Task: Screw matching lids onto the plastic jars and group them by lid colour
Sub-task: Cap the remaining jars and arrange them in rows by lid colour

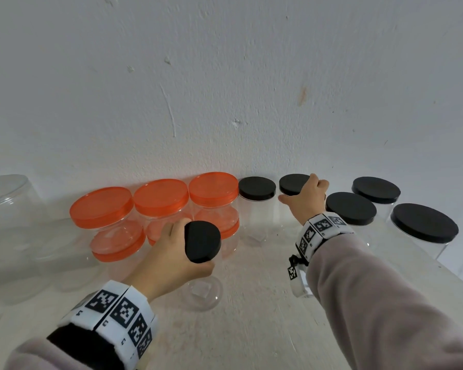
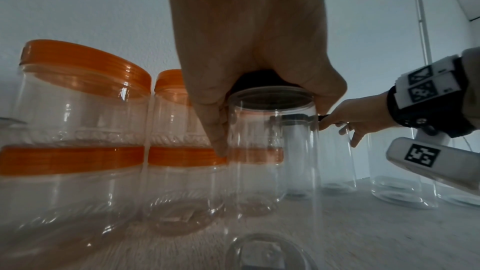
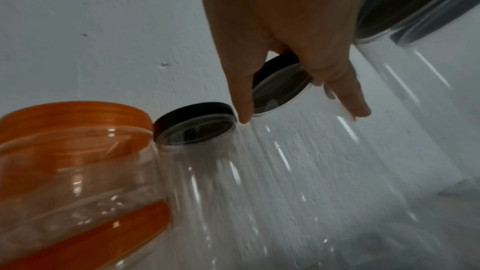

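Note:
My left hand (image 1: 195, 249) grips a black lid (image 1: 202, 241) from above, on top of a clear jar (image 1: 203, 289) standing at the front middle. In the left wrist view the fingers (image 2: 207, 93) curl round that lid (image 2: 257, 79) above the jar's mouth (image 2: 272, 151). My right hand (image 1: 298, 193) reaches to the wall and holds the black lid (image 1: 292, 182) of another clear jar (image 3: 311, 151), thumb and fingers (image 3: 348, 98) down its sides. Beside it stands a black-lidded jar (image 1: 257, 186). Orange-lidded jars (image 1: 161, 196) are stacked in two layers at the left.
Three more black-lidded jars (image 1: 350, 208) stand right of my right hand, the largest (image 1: 424, 222) near the table's right edge. A big clear lidless jar (image 1: 8, 198) stands at far left. The white wall (image 1: 225, 89) runs right behind the rows.

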Motion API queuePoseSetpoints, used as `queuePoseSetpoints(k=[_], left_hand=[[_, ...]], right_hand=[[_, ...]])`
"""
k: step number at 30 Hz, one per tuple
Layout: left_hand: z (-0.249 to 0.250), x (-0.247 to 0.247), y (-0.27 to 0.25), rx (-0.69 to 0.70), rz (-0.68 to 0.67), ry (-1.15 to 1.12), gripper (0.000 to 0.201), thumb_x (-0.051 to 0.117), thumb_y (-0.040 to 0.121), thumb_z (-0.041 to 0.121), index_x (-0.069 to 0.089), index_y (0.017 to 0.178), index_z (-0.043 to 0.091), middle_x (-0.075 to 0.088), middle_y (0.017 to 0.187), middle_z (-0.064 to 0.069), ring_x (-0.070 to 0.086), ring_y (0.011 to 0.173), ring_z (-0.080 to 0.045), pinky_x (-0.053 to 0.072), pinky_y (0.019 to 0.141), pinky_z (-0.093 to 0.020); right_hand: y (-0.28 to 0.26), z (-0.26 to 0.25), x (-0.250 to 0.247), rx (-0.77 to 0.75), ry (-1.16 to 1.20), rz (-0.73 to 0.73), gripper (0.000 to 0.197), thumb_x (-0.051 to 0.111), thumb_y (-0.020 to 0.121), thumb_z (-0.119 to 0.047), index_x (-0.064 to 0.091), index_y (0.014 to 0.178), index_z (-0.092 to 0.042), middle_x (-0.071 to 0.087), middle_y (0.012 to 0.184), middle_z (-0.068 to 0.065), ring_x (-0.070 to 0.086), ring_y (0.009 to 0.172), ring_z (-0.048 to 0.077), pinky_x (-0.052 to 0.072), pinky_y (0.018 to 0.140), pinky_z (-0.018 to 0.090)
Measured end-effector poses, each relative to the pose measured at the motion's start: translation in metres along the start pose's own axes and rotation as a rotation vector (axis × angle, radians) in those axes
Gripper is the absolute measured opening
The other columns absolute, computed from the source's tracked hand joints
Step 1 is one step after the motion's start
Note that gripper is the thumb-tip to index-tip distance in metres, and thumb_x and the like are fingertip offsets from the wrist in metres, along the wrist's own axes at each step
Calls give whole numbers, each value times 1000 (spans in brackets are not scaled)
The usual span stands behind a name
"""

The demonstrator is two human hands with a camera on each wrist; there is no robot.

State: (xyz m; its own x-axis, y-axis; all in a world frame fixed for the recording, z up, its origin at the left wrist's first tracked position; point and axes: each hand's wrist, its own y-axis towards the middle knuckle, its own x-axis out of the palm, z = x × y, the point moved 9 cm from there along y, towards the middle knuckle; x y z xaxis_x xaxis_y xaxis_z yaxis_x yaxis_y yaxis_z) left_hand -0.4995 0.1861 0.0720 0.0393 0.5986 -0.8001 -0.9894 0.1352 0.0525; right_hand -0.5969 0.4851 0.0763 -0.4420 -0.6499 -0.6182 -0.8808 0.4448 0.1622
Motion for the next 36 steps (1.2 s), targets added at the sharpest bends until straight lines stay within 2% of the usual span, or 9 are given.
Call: queuePoseSetpoints(k=[6,12,17,21,24,26,29,31,36], left_hand=[[0,0,0,6,4,2,83,79,62,46,34,130,31,39,117,7,50,97,-8,47,69,-20],[0,1,0,15,7,1,81,78,61,47,35,129,31,39,116,7,51,94,-7,44,64,-17],[0,1,0,10,-2,2,81,76,63,48,33,130,32,38,119,7,52,94,-7,44,64,-17],[0,1,0,8,-3,5,81,76,64,47,33,130,31,37,118,7,51,94,-6,43,62,-15],[0,1,-1,6,-4,21,84,77,65,48,31,133,31,36,120,7,50,95,-6,43,64,-16],[1,1,-1,8,-8,20,84,77,65,48,31,133,30,36,120,7,50,96,-7,43,66,-17],[2,1,-1,14,-11,10,81,76,63,47,33,129,30,38,119,6,50,95,-6,43,66,-18],[2,1,-1,13,-16,9,80,76,63,47,34,128,30,39,119,6,49,96,-7,42,66,-18],[0,1,0,-3,-17,6,84,77,64,46,33,132,28,38,120,7,49,100,-10,43,69,-20]], right_hand=[[16,5,6,51,17,-44,83,76,78,-13,24,141,0,27,136,18,41,120,36,39,79,32],[16,1,13,35,51,-118,89,76,78,-10,19,146,-2,22,140,15,39,123,34,43,91,37],[14,-1,17,-7,34,-148,87,73,80,-5,18,147,-4,20,141,15,36,125,33,36,86,29],[8,-7,13,-29,-12,-150,90,72,80,-3,16,149,-7,18,144,15,30,130,33,35,86,30],[-2,-19,3,-73,-64,-123,88,68,80,1,14,149,-7,6,152,17,19,137,36,35,106,41],[-10,-30,-9,-149,-61,-84,83,64,83,2,15,149,-5,3,154,17,16,139,36,31,110,41],[-20,-40,-40,-240,-81,4,72,62,86,-6,24,147,-4,19,149,14,24,134,31,32,100,32],[-24,-35,-61,-242,-220,17,62,63,87,-17,36,140,-2,32,140,16,31,127,32,33,98,35],[-32,16,-88,-21,-628,-141,55,65,83,-41,46,121,-6,34,131,17,33,120,39,36,94,46]])
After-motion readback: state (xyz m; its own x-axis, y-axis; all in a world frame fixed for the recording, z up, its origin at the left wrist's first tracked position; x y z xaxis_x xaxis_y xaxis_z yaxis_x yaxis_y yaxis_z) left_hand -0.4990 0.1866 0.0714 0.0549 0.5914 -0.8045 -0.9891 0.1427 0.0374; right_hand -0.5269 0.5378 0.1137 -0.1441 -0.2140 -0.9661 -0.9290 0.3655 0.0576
